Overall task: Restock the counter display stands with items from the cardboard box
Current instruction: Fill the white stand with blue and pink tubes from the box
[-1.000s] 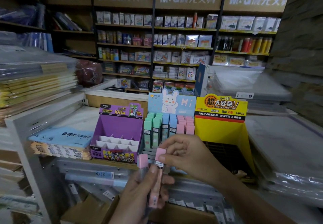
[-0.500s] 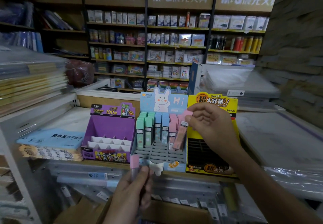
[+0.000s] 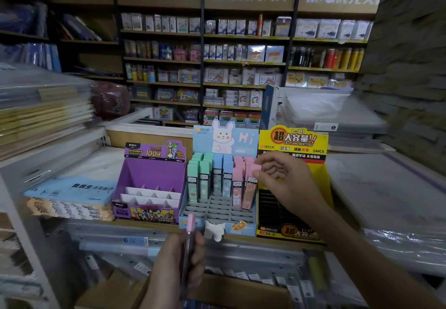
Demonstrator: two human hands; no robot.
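Since 0.5 s ago the pink lead case has gone from tilted over the rows to seated in a front-right slot of the bunny stand. It leans a bit to the right.

L to R: blue pad stack lies on the shelf, touching the purple stand, whose white dividers hold nothing. Cardboard box sits low, at the bottom edge, partly cut off. L hand is in front of the shelf edge, fingers curled round a second pink case, cap up, upright. The bunny stand is mid-shelf w/ mint cases, blue cases and pink ones in back rows; its front grey slots are bare. R hand has thumb and forefinger pinching the seated case's cap, other fingers loosely curled. Yellow stand is just right, touching the bunny stand, partly behind the R hand.
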